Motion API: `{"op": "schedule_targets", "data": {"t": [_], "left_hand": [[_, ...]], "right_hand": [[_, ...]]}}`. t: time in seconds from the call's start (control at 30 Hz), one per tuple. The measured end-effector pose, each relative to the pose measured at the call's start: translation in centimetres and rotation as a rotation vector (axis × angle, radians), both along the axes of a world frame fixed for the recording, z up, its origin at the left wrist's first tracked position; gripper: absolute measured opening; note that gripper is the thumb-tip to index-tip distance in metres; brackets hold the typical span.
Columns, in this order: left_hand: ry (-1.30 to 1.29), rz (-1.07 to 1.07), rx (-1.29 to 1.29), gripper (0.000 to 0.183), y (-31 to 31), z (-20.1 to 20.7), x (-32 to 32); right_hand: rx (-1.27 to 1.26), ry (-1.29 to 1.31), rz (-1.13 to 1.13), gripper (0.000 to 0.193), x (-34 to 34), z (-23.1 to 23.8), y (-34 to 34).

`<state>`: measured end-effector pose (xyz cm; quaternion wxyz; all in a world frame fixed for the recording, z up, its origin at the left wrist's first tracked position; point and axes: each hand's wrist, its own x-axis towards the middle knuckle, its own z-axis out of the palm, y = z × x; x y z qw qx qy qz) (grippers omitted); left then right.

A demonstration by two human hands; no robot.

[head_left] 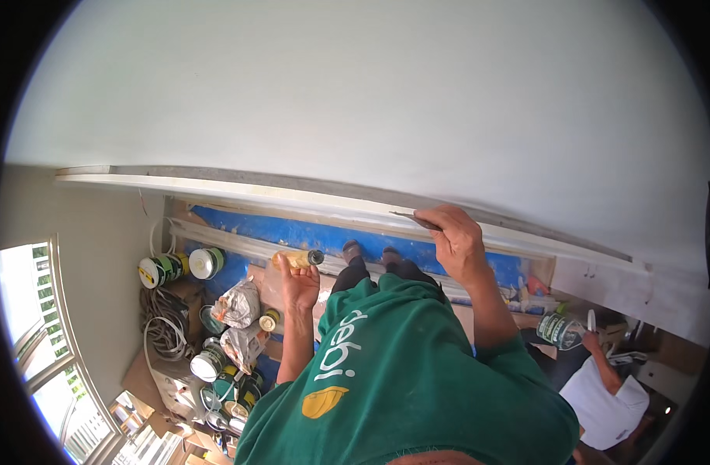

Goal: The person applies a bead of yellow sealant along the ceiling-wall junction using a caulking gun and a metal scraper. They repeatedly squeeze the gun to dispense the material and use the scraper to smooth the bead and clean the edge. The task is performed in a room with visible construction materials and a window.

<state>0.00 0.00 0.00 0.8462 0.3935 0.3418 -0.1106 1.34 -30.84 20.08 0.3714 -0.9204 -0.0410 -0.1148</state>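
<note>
My left hand (299,287) is closed around a yellowish cylinder (294,259) that looks like a small bottle, its dark round end pointing right. In my right hand (458,242) I grip a thin, dark, flat blade that looks like a putty knife (417,221). The blade points left, over the long white ledge (293,193) that runs along the wall. Whether it touches the ledge I cannot tell. My right fingers hide the tool's handle.
Blue sheeting (254,231) covers floor below the ledge. At left are several paint buckets (207,263), coiled hose (162,329) and crumpled plastic bags (237,304), beside a window (48,349). At right, a person in a white shirt (607,403) holds a bucket (558,331).
</note>
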Motion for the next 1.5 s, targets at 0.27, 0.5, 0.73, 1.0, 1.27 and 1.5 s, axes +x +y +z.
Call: {"op": "schedule_targets", "data": {"t": [0.27,0.5,0.73,1.0,1.27,1.5], "left_hand": [[0.045,0.091,-0.376,0.056,-0.9,-0.5,5.9],[0.243,0.170,-0.354,0.035,-0.5,3.3,0.9],[0.130,0.098,-0.303,0.043,-0.3,2.6,0.8],[0.155,0.135,-0.235,0.022,-1.0,2.7,1.7],[-0.003,-0.032,-0.016,0.048,1.0,-2.1,1.9],[-0.045,-0.090,0.094,0.042,2.0,-4.6,1.9]], "right_hand": [[-0.102,-0.181,-0.045,0.021,5.2,-5.4,0.1],[0.123,0.043,-0.171,0.014,0.7,-1.5,0.8],[0.163,0.250,-0.192,0.016,2.1,-2.3,2.8],[0.117,-0.037,-0.232,0.016,1.7,-5.2,2.2],[0.201,0.297,-0.149,0.013,5.4,-3.1,4.5],[0.138,-0.073,-0.180,0.014,4.8,-4.4,3.1]]}}
